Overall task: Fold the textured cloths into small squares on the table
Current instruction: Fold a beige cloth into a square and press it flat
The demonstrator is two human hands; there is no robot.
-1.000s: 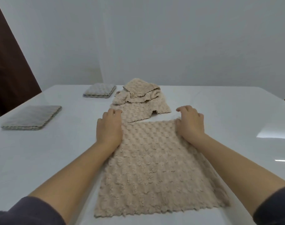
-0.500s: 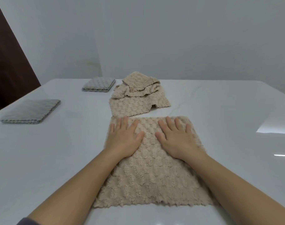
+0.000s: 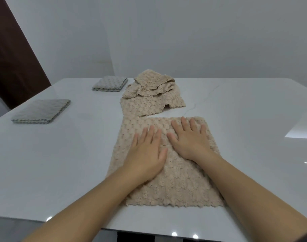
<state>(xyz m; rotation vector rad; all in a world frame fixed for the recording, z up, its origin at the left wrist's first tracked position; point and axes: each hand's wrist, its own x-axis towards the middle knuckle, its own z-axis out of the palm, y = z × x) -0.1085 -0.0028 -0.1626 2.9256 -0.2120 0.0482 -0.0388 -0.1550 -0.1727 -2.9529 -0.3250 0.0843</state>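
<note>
On the glossy white worktop by a pale wall, the left hand and right hand press flat, fingers straight, on one beige cloth, with one beige heap and two grey squares beyond.

The left hand and right hand are covering the flat beige cloth's middle, both forearms are running out of frame below it, and beyond it the crumpled pile is burying its own lower layers.

Beige bobble-textured cloth spread flat near the table front edge, rumpled heap of beige cloths just beyond it, nearer grey folded square left, farther grey folded square behind.
</note>
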